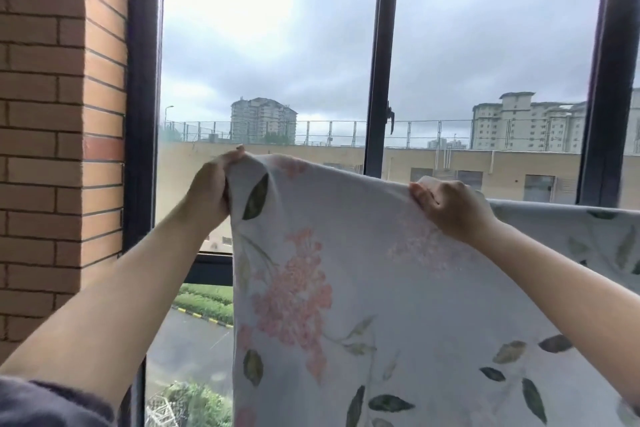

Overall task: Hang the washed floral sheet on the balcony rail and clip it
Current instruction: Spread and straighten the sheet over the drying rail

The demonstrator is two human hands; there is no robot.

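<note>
1. Our left hand pinches the top corner of the floral sheet at centre-left, fingers curled round the cloth.
2. Our right hand grips the top edge, right of centre.
3. The sheet hangs below both hands, filling the lower right.

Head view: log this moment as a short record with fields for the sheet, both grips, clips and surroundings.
sheet: floral, held up by its top edge, hanging down in front of the window
left grip: pinches the top left corner, raised
right grip: clutches the top edge further right
clips: none visible
rail: not visible, cannot tell
surroundings: brick wall at left, dark window frame ahead
</note>
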